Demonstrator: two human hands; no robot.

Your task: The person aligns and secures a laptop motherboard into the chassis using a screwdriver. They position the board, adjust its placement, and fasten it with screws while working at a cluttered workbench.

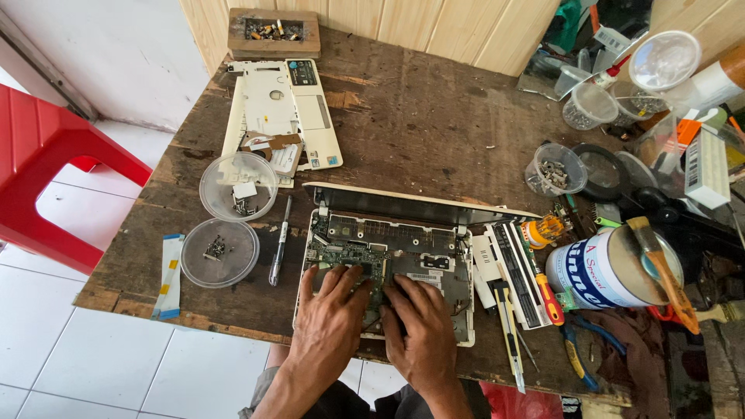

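Your bench (403, 116) is rough, dark, scarred wood, matt all over. The opened laptop (388, 256) under your hands shows a cream plastic shell around a green circuit board (dull, not shiny). The two round lids (237, 186) beside it are clear glossy plastic holding small metal screws. The tin can (601, 271) has a glossy printed skin, and the stool (54, 155) is smooth red plastic.

A round tin (601, 271) with a white-and-blue label lies at the right of the surface (403, 116). A small white sticker (425, 278) sits inside the opened laptop (388, 264). A dark rectangular label (303, 73) marks the white panel (283, 109) near the back. A white barcode tag (693, 164) stands at far right.
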